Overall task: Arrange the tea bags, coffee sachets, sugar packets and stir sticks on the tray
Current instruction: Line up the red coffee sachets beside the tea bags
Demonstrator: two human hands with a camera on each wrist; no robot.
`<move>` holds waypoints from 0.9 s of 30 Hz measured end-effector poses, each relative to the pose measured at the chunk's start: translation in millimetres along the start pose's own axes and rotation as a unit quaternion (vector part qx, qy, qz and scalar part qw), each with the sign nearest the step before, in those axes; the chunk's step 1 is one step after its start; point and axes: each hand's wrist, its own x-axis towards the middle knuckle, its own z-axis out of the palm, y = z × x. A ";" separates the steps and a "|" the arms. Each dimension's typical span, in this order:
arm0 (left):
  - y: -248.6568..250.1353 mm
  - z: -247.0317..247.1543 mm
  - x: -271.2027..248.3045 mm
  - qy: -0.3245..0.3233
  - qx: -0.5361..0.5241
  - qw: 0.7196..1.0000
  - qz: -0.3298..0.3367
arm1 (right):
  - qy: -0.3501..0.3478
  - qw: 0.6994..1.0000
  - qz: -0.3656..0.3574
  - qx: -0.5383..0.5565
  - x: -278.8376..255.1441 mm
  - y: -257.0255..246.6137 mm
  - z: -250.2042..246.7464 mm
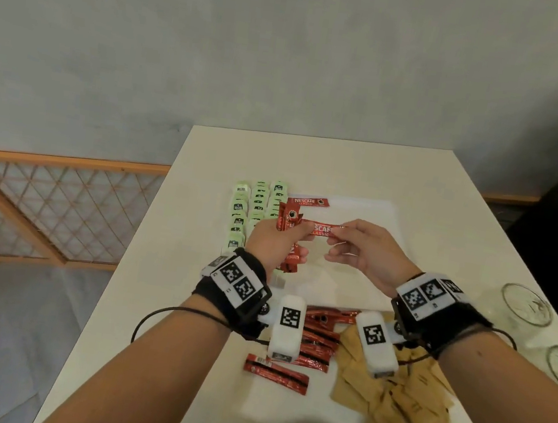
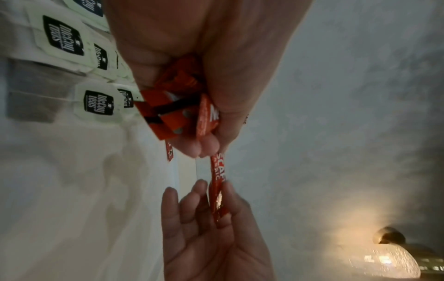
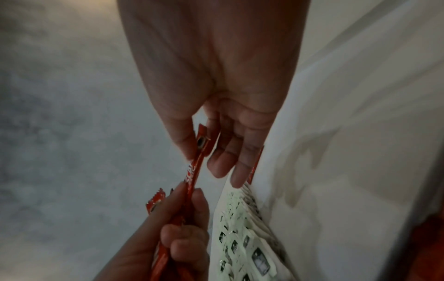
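Observation:
My left hand (image 1: 279,238) grips a bundle of red coffee sachets (image 1: 290,257) above the white tray (image 1: 371,210). One red sachet (image 1: 321,230) sticks out sideways from the bundle, and my right hand (image 1: 348,242) pinches its far end between thumb and fingers (image 3: 185,140). In the left wrist view the bundle (image 2: 173,112) sits in my left palm and the pulled sachet (image 2: 217,182) runs down to my right fingers (image 2: 228,205). Green-labelled tea bags (image 1: 257,204) lie in rows on the tray's left part. A single coffee sachet (image 1: 309,201) lies flat beside them.
Loose coffee sachets (image 1: 318,339) and a pile of brown sugar packets (image 1: 396,410) lie on the white table (image 1: 314,155) near its front edge. Two glass vessels (image 1: 526,303) stand at the right edge. A wooden lattice rail (image 1: 56,201) runs left of the table.

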 end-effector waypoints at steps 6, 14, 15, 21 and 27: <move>-3.4 5.0 -3.7 -0.016 0.050 0.998 0.027 | -0.007 0.995 -0.001 -0.101 6.1 -0.4 4.1; -2.3 -3.9 22.6 0.015 0.058 0.998 0.018 | 0.033 0.998 0.041 -0.041 32.7 3.2 -13.3; -1.4 -5.6 27.0 0.012 0.054 0.998 0.014 | 0.033 0.998 0.041 -0.023 38.1 4.1 -15.9; 14.2 -25.9 51.7 0.011 -0.024 0.999 -0.031 | 0.102 0.993 0.049 -0.031 78.0 12.4 -36.7; 23.2 -46.1 74.5 0.017 0.004 0.999 -0.050 | 0.162 0.956 0.067 -0.233 126.3 28.6 -43.1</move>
